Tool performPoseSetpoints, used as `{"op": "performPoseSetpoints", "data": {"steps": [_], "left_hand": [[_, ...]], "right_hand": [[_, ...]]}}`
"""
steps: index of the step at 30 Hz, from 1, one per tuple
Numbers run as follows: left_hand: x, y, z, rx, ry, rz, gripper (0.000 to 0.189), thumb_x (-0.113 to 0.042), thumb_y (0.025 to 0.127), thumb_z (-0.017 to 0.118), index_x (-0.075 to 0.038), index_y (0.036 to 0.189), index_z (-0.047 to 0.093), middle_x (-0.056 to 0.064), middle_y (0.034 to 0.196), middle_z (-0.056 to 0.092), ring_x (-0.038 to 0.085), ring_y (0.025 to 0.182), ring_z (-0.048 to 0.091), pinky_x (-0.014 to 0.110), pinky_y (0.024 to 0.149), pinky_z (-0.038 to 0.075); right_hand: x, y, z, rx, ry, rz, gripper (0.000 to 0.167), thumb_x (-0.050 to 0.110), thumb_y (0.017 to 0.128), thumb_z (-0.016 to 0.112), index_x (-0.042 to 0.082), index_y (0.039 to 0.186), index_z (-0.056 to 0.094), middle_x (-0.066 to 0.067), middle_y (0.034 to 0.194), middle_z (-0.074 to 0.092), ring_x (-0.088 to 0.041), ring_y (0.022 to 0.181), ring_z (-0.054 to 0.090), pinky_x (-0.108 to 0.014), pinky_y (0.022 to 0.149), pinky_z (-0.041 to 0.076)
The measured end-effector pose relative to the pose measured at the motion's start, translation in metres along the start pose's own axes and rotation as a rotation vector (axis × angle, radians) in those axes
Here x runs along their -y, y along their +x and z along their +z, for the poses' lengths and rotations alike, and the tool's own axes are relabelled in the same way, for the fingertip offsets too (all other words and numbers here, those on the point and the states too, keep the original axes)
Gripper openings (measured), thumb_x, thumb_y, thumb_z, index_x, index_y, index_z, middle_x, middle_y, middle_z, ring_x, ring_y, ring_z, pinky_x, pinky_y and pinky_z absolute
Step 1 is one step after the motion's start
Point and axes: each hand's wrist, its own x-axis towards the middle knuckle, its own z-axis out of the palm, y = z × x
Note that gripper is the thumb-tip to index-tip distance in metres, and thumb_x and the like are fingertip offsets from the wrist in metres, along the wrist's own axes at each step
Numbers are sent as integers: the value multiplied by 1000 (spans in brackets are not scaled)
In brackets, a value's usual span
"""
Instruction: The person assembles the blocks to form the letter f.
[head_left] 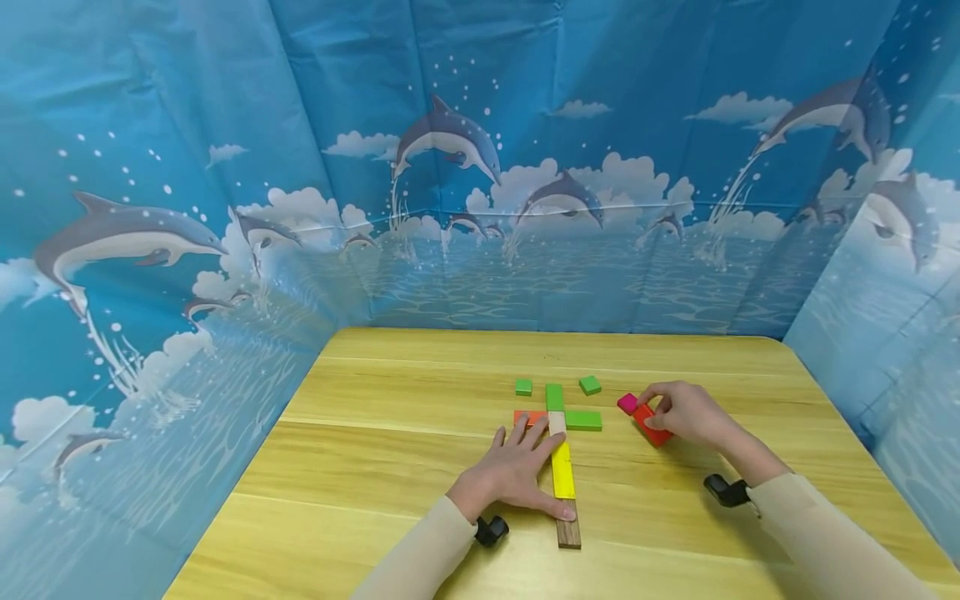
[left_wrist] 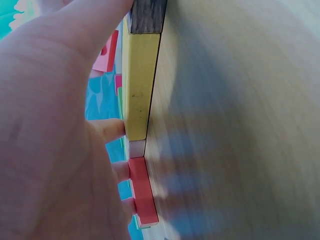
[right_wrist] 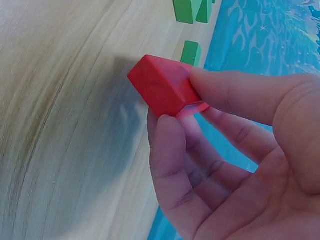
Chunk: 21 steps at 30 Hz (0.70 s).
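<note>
My left hand (head_left: 513, 475) lies spread over a row of flat blocks. Its thumb is on the brown block (head_left: 569, 537), beside the yellow block (head_left: 563, 477). Its fingertips touch the orange-red block (left_wrist: 143, 192) and reach the whitish block (head_left: 557, 425). Green blocks (head_left: 554, 397) (head_left: 583, 421) extend the row upward and to the right. Off to the right, my right hand (head_left: 693, 414) pinches a red block (right_wrist: 157, 85) between thumb and fingers, tilted over the table. Near its far end is a magenta block (head_left: 627, 404).
Two small green blocks (head_left: 523, 387) (head_left: 590, 385) lie apart behind the row. The wooden table (head_left: 360, 458) has rounded far corners. A blue dolphin-print curtain (head_left: 480, 275) hangs around its back and sides.
</note>
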Motion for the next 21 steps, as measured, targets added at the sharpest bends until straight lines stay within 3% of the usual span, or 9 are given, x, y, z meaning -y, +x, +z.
{"op": "performPoseSetpoints", "data": {"steps": [13, 21], "left_hand": [[0, 0, 1, -8, 0, 4, 116, -91, 70, 56, -37, 163, 11, 0, 169, -3, 31, 154, -4, 64, 117, 13], [0, 1, 2, -7, 10, 3, 116, -92, 69, 55, -38, 162, 11, -1, 169, -3, 30, 154, -3, 63, 117, 13]], "right_hand": [[10, 7, -4, -91, -7, 13, 30, 13, 90, 76, 5, 118, 68, -6, 87, 64, -21, 74, 59, -35, 61, 50], [24, 20, -3, -152, 88, 71, 33, 14, 93, 74, 4, 121, 61, -14, 99, 64, -25, 81, 61, -34, 62, 53]]}}
